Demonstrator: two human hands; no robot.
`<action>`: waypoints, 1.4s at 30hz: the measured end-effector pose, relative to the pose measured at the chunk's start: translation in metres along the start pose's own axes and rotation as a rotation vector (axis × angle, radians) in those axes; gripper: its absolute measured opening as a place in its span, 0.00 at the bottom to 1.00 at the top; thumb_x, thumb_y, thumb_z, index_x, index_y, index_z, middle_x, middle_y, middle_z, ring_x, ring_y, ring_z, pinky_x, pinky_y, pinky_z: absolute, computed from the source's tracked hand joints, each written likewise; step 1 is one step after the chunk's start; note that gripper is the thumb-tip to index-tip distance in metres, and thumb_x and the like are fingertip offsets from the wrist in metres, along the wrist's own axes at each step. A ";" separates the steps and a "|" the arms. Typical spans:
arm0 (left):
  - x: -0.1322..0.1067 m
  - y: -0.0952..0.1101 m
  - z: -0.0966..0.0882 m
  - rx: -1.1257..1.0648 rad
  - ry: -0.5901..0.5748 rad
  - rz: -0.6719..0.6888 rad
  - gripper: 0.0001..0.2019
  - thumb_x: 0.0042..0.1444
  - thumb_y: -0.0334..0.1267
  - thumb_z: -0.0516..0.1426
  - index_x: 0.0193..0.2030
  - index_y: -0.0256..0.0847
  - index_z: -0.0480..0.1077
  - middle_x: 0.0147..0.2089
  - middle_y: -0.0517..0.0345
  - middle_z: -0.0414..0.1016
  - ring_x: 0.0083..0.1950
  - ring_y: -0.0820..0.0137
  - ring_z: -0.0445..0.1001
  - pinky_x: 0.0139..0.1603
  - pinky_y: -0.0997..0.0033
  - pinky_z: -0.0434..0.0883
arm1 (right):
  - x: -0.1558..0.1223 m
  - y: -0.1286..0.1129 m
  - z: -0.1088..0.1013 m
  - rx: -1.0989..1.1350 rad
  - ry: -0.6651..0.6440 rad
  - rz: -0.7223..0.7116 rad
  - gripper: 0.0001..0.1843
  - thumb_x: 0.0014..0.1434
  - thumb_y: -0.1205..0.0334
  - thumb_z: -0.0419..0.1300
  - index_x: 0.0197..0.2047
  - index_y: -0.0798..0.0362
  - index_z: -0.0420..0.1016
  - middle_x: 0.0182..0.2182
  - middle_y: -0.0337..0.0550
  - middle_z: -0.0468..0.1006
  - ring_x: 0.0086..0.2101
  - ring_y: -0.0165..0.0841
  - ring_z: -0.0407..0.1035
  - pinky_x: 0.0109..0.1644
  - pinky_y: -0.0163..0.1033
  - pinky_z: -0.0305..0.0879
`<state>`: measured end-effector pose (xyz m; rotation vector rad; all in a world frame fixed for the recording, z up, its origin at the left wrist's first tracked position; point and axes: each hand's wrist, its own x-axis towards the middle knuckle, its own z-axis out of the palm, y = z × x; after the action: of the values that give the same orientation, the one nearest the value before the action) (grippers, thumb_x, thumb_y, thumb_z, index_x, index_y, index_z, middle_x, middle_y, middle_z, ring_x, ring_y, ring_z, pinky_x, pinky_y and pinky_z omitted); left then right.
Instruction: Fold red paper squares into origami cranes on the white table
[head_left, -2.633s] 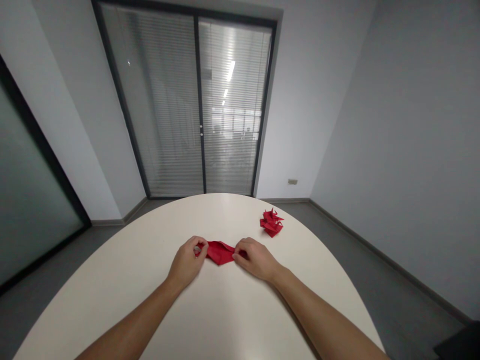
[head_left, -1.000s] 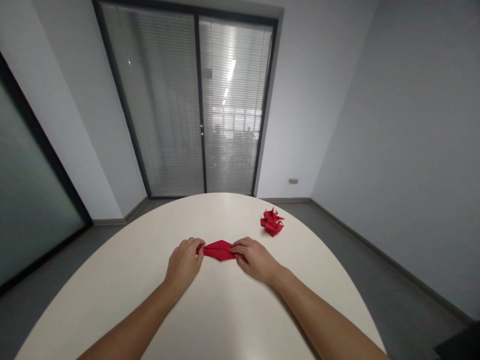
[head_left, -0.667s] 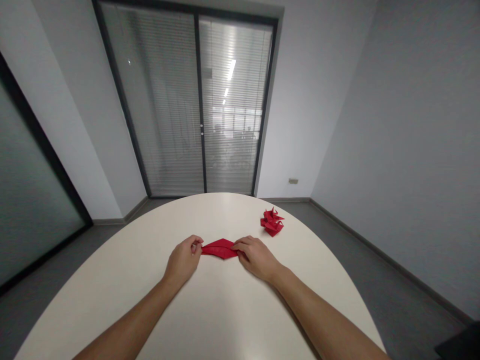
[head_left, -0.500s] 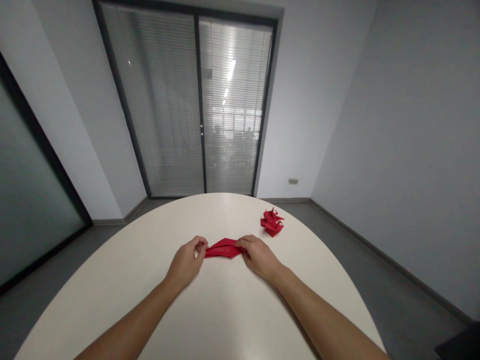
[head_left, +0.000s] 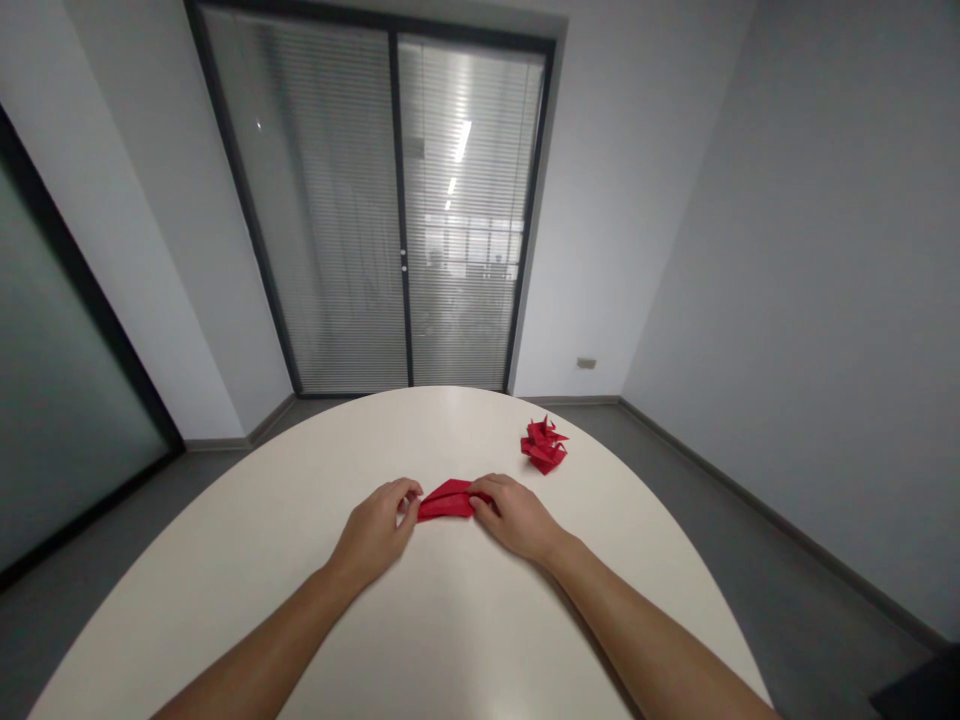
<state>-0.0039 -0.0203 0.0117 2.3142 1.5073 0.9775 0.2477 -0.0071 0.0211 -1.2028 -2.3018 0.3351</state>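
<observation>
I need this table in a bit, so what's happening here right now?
A person is handling a folded red paper on the white table with both bare hands. The left hand pinches its left end and the right hand holds its right end. A small pile of folded red pieces sits farther back to the right, untouched.

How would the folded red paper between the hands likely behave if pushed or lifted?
The folded red paper looks thin, so probably very light. It rests on the smooth white table, so a push would likely slide it. Its layered folds may stiffen it, though pinching could crease it.
</observation>
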 end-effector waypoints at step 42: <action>0.005 -0.008 0.011 -0.233 0.034 -0.082 0.16 0.64 0.45 0.49 0.29 0.42 0.69 0.51 0.48 0.76 0.54 0.60 0.73 0.59 0.56 0.67 | 0.000 -0.001 0.000 -0.048 -0.022 0.074 0.08 0.67 0.68 0.52 0.44 0.52 0.71 0.40 0.46 0.77 0.40 0.35 0.70 0.44 0.37 0.62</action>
<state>-0.0016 -0.0103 0.0008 2.0692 1.4055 1.1110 0.2469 -0.0078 0.0221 -1.3168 -2.3000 0.3222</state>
